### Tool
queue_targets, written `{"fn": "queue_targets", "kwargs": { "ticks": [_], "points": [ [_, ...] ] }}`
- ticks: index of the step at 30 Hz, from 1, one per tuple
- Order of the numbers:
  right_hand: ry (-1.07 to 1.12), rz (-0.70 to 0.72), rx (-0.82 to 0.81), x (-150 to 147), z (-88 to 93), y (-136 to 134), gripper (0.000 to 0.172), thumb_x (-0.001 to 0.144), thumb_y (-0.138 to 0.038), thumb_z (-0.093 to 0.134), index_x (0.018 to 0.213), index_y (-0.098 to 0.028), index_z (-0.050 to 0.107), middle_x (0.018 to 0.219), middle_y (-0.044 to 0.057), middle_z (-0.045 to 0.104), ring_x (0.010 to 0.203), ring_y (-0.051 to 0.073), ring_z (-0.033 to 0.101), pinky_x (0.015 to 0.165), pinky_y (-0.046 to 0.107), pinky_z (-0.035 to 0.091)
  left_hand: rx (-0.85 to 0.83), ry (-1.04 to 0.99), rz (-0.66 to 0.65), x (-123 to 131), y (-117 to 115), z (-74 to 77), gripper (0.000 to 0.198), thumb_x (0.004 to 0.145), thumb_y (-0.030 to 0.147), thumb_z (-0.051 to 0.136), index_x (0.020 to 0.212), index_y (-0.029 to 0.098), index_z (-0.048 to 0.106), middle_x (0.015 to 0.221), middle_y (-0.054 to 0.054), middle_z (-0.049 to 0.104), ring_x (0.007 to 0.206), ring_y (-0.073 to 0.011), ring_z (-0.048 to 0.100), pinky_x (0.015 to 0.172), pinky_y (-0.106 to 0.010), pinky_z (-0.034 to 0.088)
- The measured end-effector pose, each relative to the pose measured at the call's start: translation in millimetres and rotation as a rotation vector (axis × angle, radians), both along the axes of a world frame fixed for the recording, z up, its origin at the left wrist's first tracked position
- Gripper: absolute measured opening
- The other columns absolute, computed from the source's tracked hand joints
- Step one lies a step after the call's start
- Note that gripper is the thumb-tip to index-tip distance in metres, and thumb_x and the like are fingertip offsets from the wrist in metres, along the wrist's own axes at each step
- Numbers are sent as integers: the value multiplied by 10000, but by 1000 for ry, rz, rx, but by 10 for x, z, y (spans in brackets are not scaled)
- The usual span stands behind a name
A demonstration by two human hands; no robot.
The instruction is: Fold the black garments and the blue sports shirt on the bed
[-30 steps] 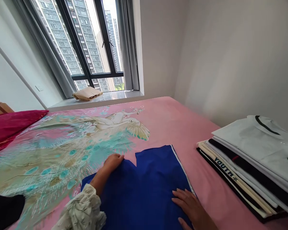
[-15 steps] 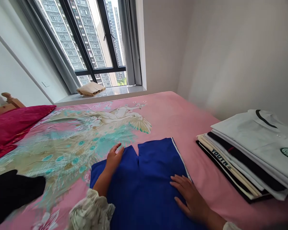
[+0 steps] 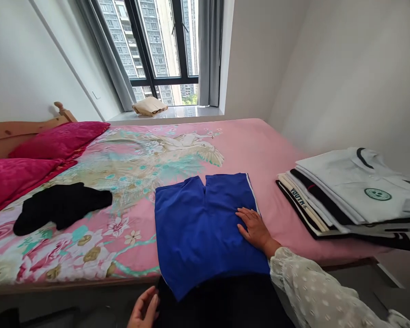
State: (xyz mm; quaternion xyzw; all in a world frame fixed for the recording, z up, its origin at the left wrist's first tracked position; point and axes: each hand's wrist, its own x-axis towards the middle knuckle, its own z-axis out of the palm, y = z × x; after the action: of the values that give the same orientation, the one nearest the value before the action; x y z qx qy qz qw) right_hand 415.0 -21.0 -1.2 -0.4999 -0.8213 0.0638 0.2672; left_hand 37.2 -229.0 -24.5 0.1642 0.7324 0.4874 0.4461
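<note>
A blue garment [image 3: 201, 223] with a white side stripe lies flat on the pink bedspread [image 3: 259, 150], its lower edge hanging over the near side of the bed. My right hand [image 3: 254, 228] rests flat on its right part, fingers spread and open. My left hand [image 3: 144, 310] is off the bed at the bottom of the view, by the garment's hanging lower left corner, with fingers loosely curled and nothing visible in them.
A stack of folded shirts [image 3: 348, 196] sits at the bed's right edge. A black garment [image 3: 59, 207] lies crumpled at the left. Red pillows [image 3: 48, 146] lean by the wooden headboard. A tan bundle [image 3: 149, 105] rests on the window sill.
The view has pulled back and risen. My left hand left the garment's upper left part and dropped below the bed edge. My right hand stays flat on the blue cloth.
</note>
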Motion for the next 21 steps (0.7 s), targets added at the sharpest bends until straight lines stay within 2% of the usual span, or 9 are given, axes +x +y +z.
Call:
{"fn": "queue_targets", "kwargs": {
  "ticks": [4, 7, 11, 14, 17, 19, 21],
  "points": [
    [166, -77, -5, -88, 45, -203, 333, 830, -349, 487, 1124, -219, 576, 1240, 86, 570, 1202, 265, 474, 1046, 537, 311, 6, -164, -41, 313, 127, 50, 572, 574, 487, 758, 1034, 216, 554, 1010, -121, 671, 934, -297, 654, 837, -466, 491],
    [278, -125, 32, -69, 40, -633, 326, 882, -336, 405, 1156, -205, 524, 1208, 107, 571, 1179, 236, 490, 1006, 487, 389, -18, -262, -78, 501, 195, 101, 413, 709, 434, 678, 1034, 211, 557, 1013, -123, 676, 942, -273, 658, 903, -487, 450],
    [333, -87, 80, 147, -67, -1408, 341, 861, -268, 458, 1199, -222, 468, 1294, 107, 476, 1252, 256, 400, 1030, 510, 355, 21, -272, -144, 577, 169, 101, 369, 706, 420, 682, 972, 183, 584, 888, -87, 698, 792, -232, 691, 825, -419, 505],
    [192, -97, 100, 315, -198, -1825, 419, 833, -211, 477, 1248, -237, 426, 1345, 103, 411, 1287, 285, 344, 1030, 559, 332, 120, -225, -96, 584, 122, 104, 526, 634, 388, 748, 1063, 187, 519, 765, -28, 691, 651, -182, 682, 711, -340, 538],
    [74, -131, 130, 384, -312, -1970, 488, 828, -157, 447, 1303, -251, 382, 1387, 97, 355, 1314, 291, 300, 1027, 565, 335, 256, -134, -91, 604, 46, 157, 713, 623, 427, 749, 1212, 214, 408, 750, 5, 691, 679, -176, 680, 718, -327, 542],
    [15, -142, 162, 389, -358, -1947, 527, 827, -126, 430, 1333, -256, 358, 1407, 96, 328, 1327, 286, 278, 1034, 561, 327, 345, -20, -181, 601, -28, 193, 673, 666, 453, 703, 1234, 231, 418, 859, -13, 698, 835, -193, 673, 811, -336, 525],
    [-36, -135, 198, 391, -379, -1871, 560, 824, -94, 414, 1354, -262, 341, 1414, 98, 320, 1332, 277, 271, 1045, 563, 304, 415, 173, -328, 561, -100, 196, 522, 719, 422, 644, 1186, 241, 498, 1023, -37, 668, 994, -208, 623, 916, -350, 477]
  ]
}}
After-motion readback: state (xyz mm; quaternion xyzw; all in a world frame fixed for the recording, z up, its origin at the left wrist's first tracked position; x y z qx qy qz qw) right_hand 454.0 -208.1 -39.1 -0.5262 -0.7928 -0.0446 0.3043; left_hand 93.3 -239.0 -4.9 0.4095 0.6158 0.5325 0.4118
